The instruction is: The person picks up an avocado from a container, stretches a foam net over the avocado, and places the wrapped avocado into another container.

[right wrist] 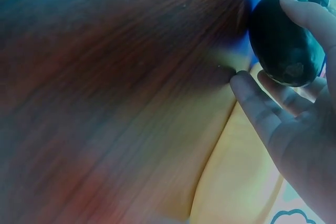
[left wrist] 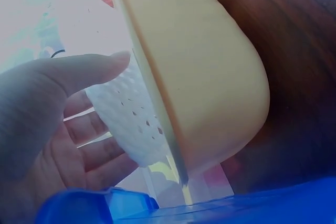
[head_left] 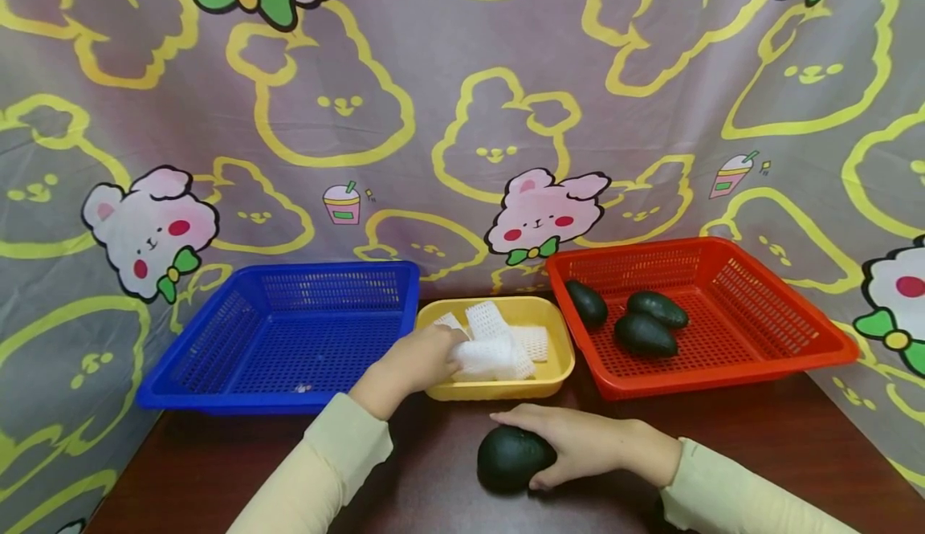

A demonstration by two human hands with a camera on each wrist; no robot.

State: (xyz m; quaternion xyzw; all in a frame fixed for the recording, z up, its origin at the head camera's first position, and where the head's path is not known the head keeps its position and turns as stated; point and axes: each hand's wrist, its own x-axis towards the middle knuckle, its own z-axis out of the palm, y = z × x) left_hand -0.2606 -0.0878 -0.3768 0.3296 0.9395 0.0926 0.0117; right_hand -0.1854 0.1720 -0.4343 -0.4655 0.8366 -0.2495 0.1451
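Note:
My left hand point(head_left: 428, 355) reaches over the near-left rim of the yellow tray point(head_left: 442, 392) and grips a white foam fruit net point(head_left: 482, 355). In the left wrist view, the thumb and fingers point(left wrist: 100, 153) lie either side of the netting point(left wrist: 128, 111). More foam nets point(head_left: 487, 319) lie in the tray behind it. On the table in front of the tray, a dark green avocado point(head_left: 511, 460) is held by my right hand point(head_left: 578, 442), thumb on one side and fingers on the other. The right wrist view shows the same avocado point(right wrist: 283, 38) between thumb and fingers.
A blue basket point(head_left: 282, 407) stands left of the yellow tray. To the right is a red basket point(head_left: 723, 377) with several avocados point(head_left: 645, 335) in it. A patterned cloth point(head_left: 462, 116) hangs behind. The tabletop point(head_left: 433, 478) is dark brown wood.

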